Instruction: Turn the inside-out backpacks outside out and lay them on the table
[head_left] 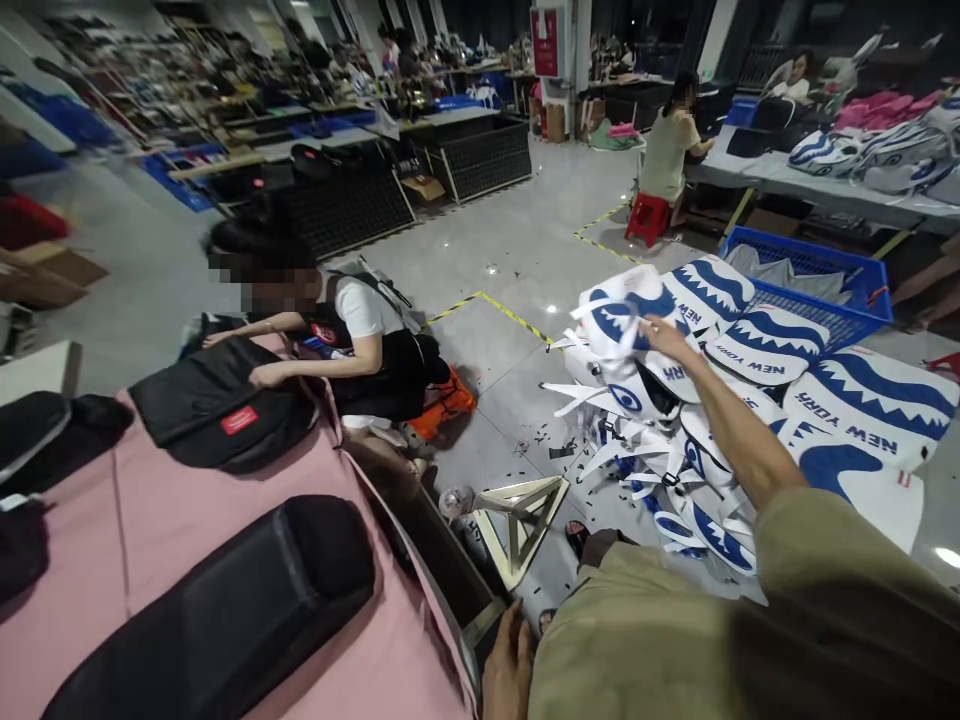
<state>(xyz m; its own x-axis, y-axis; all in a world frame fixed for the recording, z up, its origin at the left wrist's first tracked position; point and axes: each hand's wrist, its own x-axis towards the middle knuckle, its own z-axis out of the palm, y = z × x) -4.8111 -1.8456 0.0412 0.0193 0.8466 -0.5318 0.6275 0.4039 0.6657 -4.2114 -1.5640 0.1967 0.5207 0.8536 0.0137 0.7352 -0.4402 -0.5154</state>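
Note:
My right hand (664, 338) reaches out to the right and grips a white and blue shark-print bag (615, 315) at the top of a pile of the same bags (750, 420) on the floor. My left hand (508, 665) rests low at the corner of the pink-covered table (187, 520), fingers together, holding nothing that I can see. Black bags (225, 600) lie on the pink cover near it.
A person (360, 340) crouches at the far side of the table, hands on a black bag (217, 400). A white triangular stand (521, 510) lies on the floor. A blue crate (810, 280) sits behind the pile. Other people work at tables further back.

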